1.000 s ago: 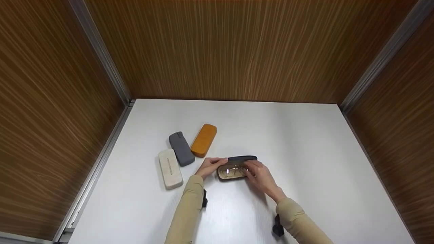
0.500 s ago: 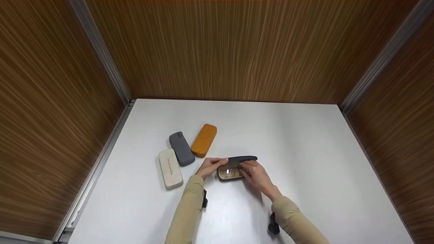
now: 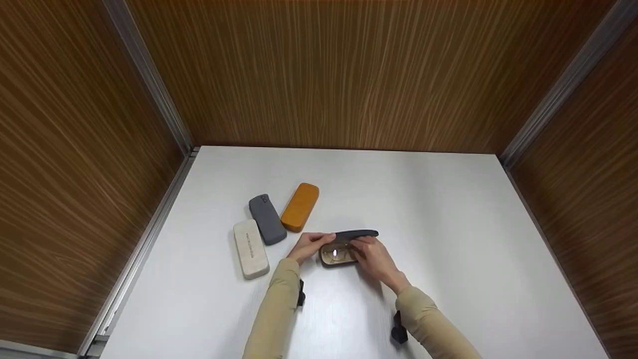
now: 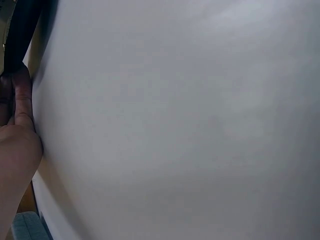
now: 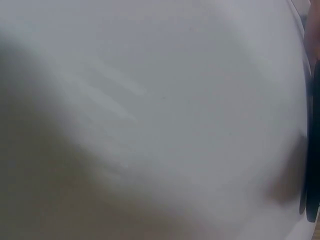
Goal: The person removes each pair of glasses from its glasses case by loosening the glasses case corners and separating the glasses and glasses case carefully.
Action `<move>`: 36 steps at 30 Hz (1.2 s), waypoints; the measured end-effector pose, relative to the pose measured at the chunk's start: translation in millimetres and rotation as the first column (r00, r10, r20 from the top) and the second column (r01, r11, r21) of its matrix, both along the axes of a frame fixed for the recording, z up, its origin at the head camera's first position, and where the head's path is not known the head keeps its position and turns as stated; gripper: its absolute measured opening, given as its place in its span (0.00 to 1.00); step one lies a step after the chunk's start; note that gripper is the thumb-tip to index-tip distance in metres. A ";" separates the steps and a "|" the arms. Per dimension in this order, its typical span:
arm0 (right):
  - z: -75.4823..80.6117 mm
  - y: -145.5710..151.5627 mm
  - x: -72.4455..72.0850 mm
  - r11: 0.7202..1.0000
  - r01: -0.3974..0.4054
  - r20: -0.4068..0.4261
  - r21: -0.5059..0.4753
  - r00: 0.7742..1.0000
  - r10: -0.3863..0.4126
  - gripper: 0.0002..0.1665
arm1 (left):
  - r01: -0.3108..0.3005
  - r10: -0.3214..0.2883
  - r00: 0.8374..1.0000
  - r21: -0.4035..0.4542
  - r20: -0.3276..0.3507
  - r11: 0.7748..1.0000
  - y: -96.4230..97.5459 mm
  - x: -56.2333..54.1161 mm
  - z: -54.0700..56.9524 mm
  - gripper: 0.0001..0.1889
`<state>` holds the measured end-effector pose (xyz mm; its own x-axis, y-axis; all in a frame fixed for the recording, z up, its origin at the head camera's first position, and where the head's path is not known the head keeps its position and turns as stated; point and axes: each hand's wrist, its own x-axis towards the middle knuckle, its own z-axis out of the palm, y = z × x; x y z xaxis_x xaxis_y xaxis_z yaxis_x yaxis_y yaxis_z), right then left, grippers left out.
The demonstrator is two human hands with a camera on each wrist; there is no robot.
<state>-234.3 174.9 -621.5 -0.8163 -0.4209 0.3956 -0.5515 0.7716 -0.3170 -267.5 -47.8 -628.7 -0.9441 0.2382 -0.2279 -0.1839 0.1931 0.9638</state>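
A dark glasses case with a tan lining stands with its lid raised on the white table. Inside it lie thin-framed glasses, partly covered by fingers. My left hand grips the case at its left end, thumb along the lid edge; the left wrist view also has this hand on the dark lid. My right hand reaches into the case's right half, its curled fingers on the glasses; its fingertips are partly hidden. Only the case's dark edge appears in the right wrist view.
Left of my hands lie three shut glasses cases: an orange one, a grey one and a cream one with lettering. Wood-grain panels enclose the white table at the back and sides.
My right hand has shifted left, deeper over the glasses in the case. The left hand, the case and the three other cases stay in place.
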 end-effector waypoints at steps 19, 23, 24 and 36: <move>-2.5 -9.0 -3.0 1.000 0.028 -0.047 0.007 0.998 -0.028 0.06 | -0.023 0.023 0.999 -0.003 0.039 1.000 2.0 -2.7 -4.1 0.25; -2.9 -10.7 -3.2 0.999 0.034 -0.061 0.003 0.998 -0.034 0.05 | -0.024 0.023 0.999 0.015 0.030 1.000 2.2 -3.8 -5.5 0.25; -3.1 -10.9 -3.2 0.999 0.033 -0.067 0.002 0.997 -0.033 0.05 | -0.023 0.023 0.999 0.019 0.029 1.000 2.3 -3.5 -5.1 0.24; -9.8 -7.6 -2.5 0.998 -0.059 -0.201 0.014 0.978 0.060 0.05 | -0.020 0.020 0.999 0.004 0.032 1.000 1.7 -1.9 -2.6 0.24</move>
<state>-236.8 167.3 -631.3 -0.6936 -0.4703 0.5456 -0.6483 0.7377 -0.1884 -269.4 -46.2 -631.3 -0.9411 0.2202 -0.2567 -0.2181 0.1850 0.9582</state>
